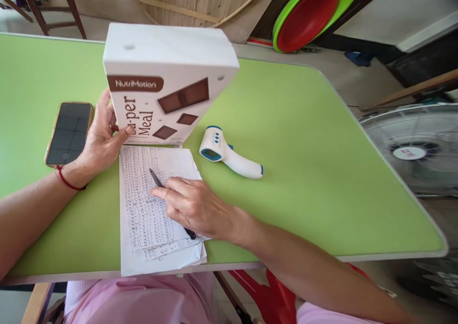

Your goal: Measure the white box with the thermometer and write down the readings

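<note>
A white NutriMotion box [136, 109] with chocolate pieces printed on it stands on edge on the green table. At its lower left side, my left hand [103, 133] grips it with the thumb on the printed front; most of the other fingertips are hidden. Sheets of handwritten paper [139, 209] lie stacked in front of the box. Over them, my right hand [196, 207] is closed on a dark pen [156, 177], whose two ends show past the fingers. The pen slants across the top sheet.
A phone [69, 133] with a dark screen lies left of my left hand. Right of the box is a white and blue infrared thermometer [229, 154]. The green table [322, 185] has a pale rim. A fan [408, 147] stands beyond its right edge, and basins [307, 18] lean behind.
</note>
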`<move>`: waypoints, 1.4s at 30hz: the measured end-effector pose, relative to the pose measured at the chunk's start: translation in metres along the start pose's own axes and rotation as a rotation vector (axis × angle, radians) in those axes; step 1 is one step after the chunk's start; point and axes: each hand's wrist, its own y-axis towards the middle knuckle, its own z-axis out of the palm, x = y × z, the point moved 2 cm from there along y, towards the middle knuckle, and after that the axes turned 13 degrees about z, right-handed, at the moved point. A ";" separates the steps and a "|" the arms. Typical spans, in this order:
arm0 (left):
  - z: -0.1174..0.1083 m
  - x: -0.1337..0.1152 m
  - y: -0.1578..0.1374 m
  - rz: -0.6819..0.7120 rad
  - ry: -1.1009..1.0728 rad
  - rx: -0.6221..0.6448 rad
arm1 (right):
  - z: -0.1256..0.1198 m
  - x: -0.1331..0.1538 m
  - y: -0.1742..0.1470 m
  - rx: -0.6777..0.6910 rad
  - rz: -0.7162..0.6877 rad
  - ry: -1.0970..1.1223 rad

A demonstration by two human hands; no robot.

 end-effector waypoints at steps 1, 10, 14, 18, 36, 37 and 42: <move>-0.002 0.001 0.000 -0.015 0.005 0.023 | -0.003 0.001 0.003 0.014 -0.012 0.027; -0.006 -0.035 -0.002 0.094 0.670 -0.172 | -0.018 -0.014 0.008 -0.363 0.021 0.383; 0.020 -0.069 -0.002 0.372 0.640 0.215 | -0.018 -0.030 0.005 -0.586 0.299 0.546; 0.042 -0.078 -0.014 0.226 0.830 0.728 | -0.016 -0.030 0.013 -0.558 0.465 0.678; 0.050 -0.088 -0.009 -0.012 0.914 1.129 | 0.010 -0.040 0.027 -0.438 0.701 0.651; 0.051 -0.088 -0.010 -0.008 0.929 1.145 | 0.010 -0.040 0.027 -0.445 0.692 0.629; 0.052 -0.090 -0.011 -0.019 0.971 1.213 | 0.011 -0.039 0.027 -0.424 0.635 0.562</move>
